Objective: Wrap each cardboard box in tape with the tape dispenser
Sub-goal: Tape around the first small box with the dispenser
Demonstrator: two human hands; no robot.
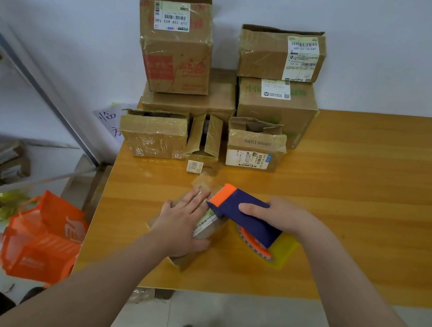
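Fingers (199, 197) of left hand (180, 220) flat on box (206, 249); right hand (280, 216) clenches dispenser (246, 216). Mid-taping; next I drag dispenser across.

Cardboard box (208, 237): sm., brown, white label on top; lies askew nr front edge of table (361, 186). Tape dispenser (246, 216): navy body, orange nose, yellow side plate, orange roll; nose on box top. Stacked boxes (274, 107): several, taped, some flaps open; table rear.
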